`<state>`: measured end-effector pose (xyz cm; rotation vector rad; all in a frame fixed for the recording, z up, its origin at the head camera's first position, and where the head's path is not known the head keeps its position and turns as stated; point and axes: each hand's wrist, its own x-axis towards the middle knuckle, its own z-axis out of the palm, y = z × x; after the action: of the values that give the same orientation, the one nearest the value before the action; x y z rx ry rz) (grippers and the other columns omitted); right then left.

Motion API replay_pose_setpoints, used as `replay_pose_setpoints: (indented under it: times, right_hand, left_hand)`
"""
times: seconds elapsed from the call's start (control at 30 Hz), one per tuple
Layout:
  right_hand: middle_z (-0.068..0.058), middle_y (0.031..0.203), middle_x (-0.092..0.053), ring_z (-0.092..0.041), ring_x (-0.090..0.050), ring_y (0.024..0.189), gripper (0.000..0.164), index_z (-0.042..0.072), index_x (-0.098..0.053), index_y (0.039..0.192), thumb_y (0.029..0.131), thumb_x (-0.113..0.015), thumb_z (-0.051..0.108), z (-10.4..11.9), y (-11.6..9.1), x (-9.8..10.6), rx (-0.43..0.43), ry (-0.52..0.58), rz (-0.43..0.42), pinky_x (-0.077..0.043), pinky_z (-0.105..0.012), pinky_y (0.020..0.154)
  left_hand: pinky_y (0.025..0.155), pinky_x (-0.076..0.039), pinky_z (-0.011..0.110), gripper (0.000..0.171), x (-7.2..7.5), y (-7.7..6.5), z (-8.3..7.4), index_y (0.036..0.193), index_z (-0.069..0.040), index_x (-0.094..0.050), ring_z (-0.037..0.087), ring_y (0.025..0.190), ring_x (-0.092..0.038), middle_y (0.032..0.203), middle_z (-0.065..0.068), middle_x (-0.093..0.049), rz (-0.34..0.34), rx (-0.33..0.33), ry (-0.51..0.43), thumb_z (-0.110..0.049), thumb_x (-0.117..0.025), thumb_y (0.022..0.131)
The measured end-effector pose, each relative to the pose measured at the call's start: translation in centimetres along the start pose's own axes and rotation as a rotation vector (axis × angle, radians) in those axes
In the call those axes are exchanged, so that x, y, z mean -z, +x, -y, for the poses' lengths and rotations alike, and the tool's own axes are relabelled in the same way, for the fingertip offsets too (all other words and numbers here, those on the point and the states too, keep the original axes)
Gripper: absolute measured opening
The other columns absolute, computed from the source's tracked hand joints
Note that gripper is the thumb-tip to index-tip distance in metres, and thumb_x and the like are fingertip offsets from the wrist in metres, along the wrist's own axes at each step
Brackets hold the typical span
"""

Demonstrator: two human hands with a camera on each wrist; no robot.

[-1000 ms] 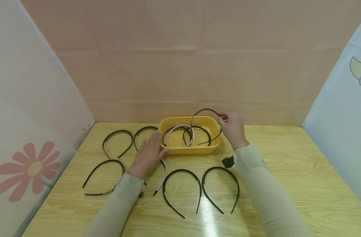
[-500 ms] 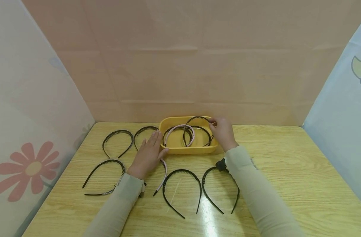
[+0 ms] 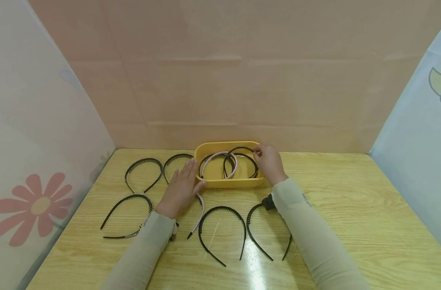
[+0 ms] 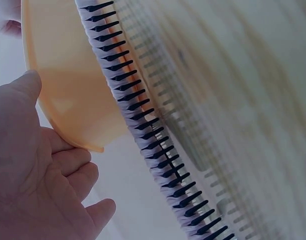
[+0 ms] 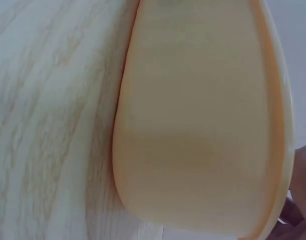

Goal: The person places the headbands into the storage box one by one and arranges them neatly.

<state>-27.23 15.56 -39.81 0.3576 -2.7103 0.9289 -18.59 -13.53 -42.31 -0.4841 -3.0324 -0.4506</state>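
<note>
A yellow plastic basket (image 3: 231, 184) stands at the back of the table, several toothed headbands inside it. At its right end my right hand (image 3: 273, 164) pinches a thin black headband (image 3: 238, 148), lowered into the basket over another black one. A pink headband (image 3: 236, 166) lies in the basket's left half. My left hand (image 3: 180, 189) rests with extended fingers against the left end, thumb toward the front. In the left wrist view its fingertips touch the basket rim (image 4: 58, 131). The right wrist view shows mostly basket wall (image 5: 197, 110), the right fingers at the rim's edge.
Several black headbands lie on the wooden table (image 3: 351, 217), including one at the front (image 3: 222, 208) and one at left (image 3: 143, 160). Another pink headband (image 3: 201, 211) lies partly under my left wrist. My right sleeve covers part of a black headband (image 3: 250, 225).
My right hand has moved left and slightly down, bringing the thin black headband from above the basket's right end down inside it. The left hand has stayed at the left end.
</note>
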Motion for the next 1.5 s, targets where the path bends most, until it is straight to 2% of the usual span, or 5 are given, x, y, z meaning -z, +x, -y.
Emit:
replay_pose_setpoints:
  times: [0.27, 0.53, 0.8, 1.13, 1.5]
  right_hand:
    - [-0.023, 0.104, -0.07, -0.037, -0.067, 0.095, 0.017, -0.009, -0.072, 0.108, 0.097, -0.063, 0.0, -0.2, -0.5, 0.4, 0.035, 0.024, -0.03, -0.058, -0.046, 0.081]
    - [-0.023, 0.108, -0.067, -0.036, -0.064, 0.099, 0.021, -0.009, -0.069, 0.112, 0.099, -0.059, 0.002, 0.0, -1.7, 1.8, 0.054, 0.091, 0.041, -0.056, -0.048, 0.087]
    - [-0.018, 0.106, -0.069, -0.032, -0.064, 0.096, 0.019, -0.005, -0.071, 0.112, 0.099, -0.062, 0.006, 0.2, -2.9, 3.9, 0.083, 0.084, 0.202, -0.055, -0.05, 0.088]
    - [-0.005, 0.098, -0.072, -0.02, -0.066, 0.088, 0.014, 0.0, -0.073, 0.107, 0.098, -0.066, 0.009, 0.4, -5.1, 6.6, 0.141, 0.067, 0.427, -0.056, -0.044, 0.081]
    - [0.0, 0.092, -0.07, -0.017, -0.065, 0.085, 0.013, -0.001, -0.073, 0.104, 0.094, -0.07, 0.006, -0.8, -6.9, 6.5, 0.101, 0.07, 0.602, -0.056, -0.036, 0.075]
  left_hand:
    - [0.122, -0.016, 0.059, 0.077, 0.0, 0.0, -0.1, 0.162, -0.001, -0.014, 0.03, 0.155, -0.011, 0.168, 0.017, -0.012, -0.004, 0.003, -0.002, -0.049, -0.041, 0.108]
    - [0.122, -0.014, 0.059, 0.077, 0.0, 0.0, -0.2, 0.162, 0.0, -0.014, 0.031, 0.155, -0.011, 0.168, 0.016, -0.01, 0.005, -0.002, -0.002, -0.049, -0.041, 0.108]
    - [0.122, -0.014, 0.059, 0.077, 0.3, -0.1, -0.4, 0.162, 0.0, -0.015, 0.03, 0.155, -0.01, 0.168, 0.017, -0.011, 0.012, 0.004, -0.012, -0.048, -0.041, 0.108]
    - [0.122, -0.014, 0.059, 0.077, 0.1, -0.1, -0.2, 0.162, 0.0, -0.014, 0.031, 0.155, -0.012, 0.168, 0.017, -0.013, -0.002, 0.002, -0.005, -0.048, -0.042, 0.108]
    - [0.122, -0.014, 0.058, 0.077, 0.0, -0.2, -0.1, 0.162, -0.001, -0.014, 0.03, 0.155, -0.011, 0.168, 0.016, -0.013, -0.005, 0.004, 0.005, -0.049, -0.04, 0.108]
